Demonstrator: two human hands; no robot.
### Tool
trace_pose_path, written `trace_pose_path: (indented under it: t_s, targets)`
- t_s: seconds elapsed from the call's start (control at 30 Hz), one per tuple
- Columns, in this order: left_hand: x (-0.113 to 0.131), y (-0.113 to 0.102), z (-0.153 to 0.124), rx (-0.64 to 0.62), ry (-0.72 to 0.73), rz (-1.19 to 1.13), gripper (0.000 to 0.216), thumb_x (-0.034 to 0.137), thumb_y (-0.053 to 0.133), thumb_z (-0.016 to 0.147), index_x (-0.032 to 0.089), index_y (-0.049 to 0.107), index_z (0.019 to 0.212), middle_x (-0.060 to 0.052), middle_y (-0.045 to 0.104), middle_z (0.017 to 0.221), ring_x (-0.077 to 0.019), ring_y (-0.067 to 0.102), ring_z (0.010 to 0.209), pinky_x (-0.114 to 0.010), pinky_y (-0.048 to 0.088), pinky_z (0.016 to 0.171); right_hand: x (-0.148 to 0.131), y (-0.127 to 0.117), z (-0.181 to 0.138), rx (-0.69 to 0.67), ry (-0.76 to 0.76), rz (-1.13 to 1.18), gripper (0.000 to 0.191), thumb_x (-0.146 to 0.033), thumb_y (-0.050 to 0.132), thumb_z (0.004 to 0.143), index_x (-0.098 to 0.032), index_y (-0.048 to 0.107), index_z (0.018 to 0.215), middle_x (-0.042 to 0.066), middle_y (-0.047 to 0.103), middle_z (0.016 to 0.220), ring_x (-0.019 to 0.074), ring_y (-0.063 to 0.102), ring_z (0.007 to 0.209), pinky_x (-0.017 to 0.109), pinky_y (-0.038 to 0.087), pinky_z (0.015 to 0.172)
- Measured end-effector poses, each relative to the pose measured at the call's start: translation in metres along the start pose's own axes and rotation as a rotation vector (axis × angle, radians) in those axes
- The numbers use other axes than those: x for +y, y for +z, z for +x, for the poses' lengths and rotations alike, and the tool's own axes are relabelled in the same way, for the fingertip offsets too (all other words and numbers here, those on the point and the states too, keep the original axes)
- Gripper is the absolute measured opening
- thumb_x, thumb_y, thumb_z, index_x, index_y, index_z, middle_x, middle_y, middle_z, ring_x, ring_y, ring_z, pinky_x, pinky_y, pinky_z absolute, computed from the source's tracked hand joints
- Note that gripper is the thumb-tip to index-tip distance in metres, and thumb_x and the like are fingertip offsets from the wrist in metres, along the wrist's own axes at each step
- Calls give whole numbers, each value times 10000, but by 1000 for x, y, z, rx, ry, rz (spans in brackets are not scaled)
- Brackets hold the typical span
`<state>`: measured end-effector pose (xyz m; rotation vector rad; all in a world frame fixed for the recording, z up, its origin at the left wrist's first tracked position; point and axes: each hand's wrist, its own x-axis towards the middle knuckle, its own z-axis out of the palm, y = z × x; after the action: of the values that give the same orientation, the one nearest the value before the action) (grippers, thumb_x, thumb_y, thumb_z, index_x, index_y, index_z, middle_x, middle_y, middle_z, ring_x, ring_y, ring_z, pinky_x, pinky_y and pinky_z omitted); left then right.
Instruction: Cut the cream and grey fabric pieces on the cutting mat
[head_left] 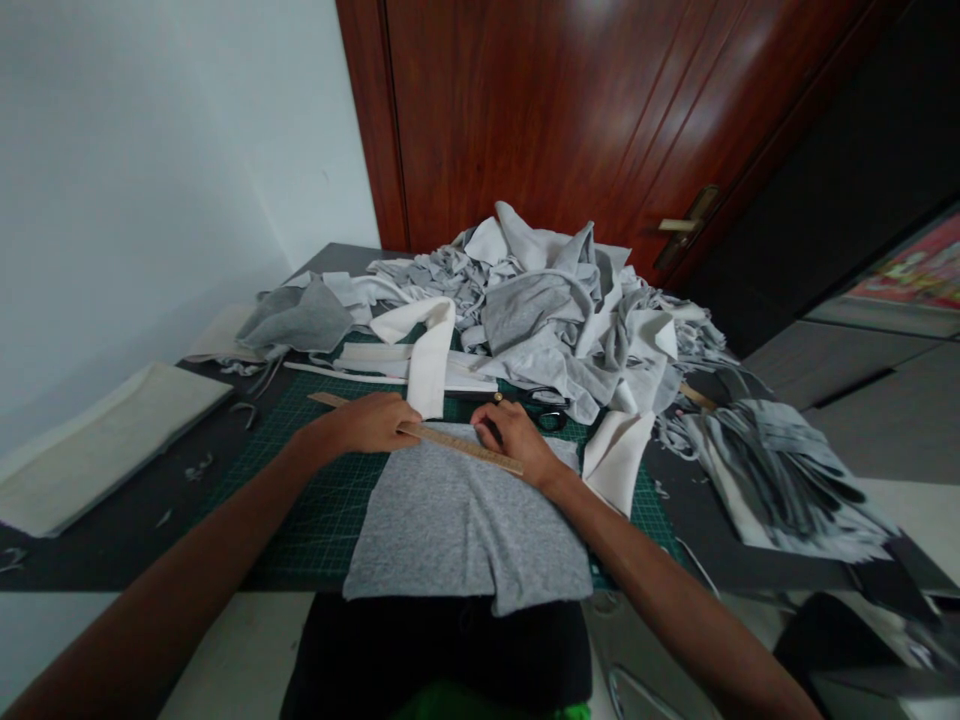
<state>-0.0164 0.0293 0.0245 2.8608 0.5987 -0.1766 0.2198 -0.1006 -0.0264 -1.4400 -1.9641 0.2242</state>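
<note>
A piece of heathered grey knit fabric (427, 530) lies over the green cutting mat (300, 520) and hangs past the table's front edge, with a fold down its middle. My left hand (375, 422) is closed round a wooden ruler (465, 447), which slants across the fabric's upper part and sticks out beyond both sides of the hand. At the fabric's far edge, my right hand (517, 440) has its fingers curled in a pinch on the cloth, beside the ruler's right end. Black-handled scissors (553, 420) lie just beyond that hand.
A large heap of grey and white fabric scraps (540, 310) covers the table's back. White strips (431, 365) lie ahead of my hands. Folded cream fabric (97, 450) sits at left, a stack of grey pieces (787, 475) at right. A wooden door (525, 120) stands behind.
</note>
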Motion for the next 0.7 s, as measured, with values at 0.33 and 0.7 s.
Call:
trace_pose_path:
  t_s: [0.33, 0.7]
  targets:
    - [4, -6, -4, -9, 18, -58, 56, 217, 524, 807, 204, 539, 755, -5, 572, 660, -181, 560, 658, -257, 271, 583, 4, 2, 0, 29, -10, 14, 221, -202, 523, 910, -195, 613, 1112, 49, 621, 915, 205, 559, 894, 350, 400, 819]
    - [2, -7, -5, -25, 32, -130, 76, 258, 531, 800, 192, 506, 770, 10, 530, 662, -162, 515, 645, -252, 253, 594, 7, 5, 0, 42, -48, 18, 281, -120, 526, 869, -200, 606, 1126, 35, 593, 893, 193, 542, 867, 334, 406, 806]
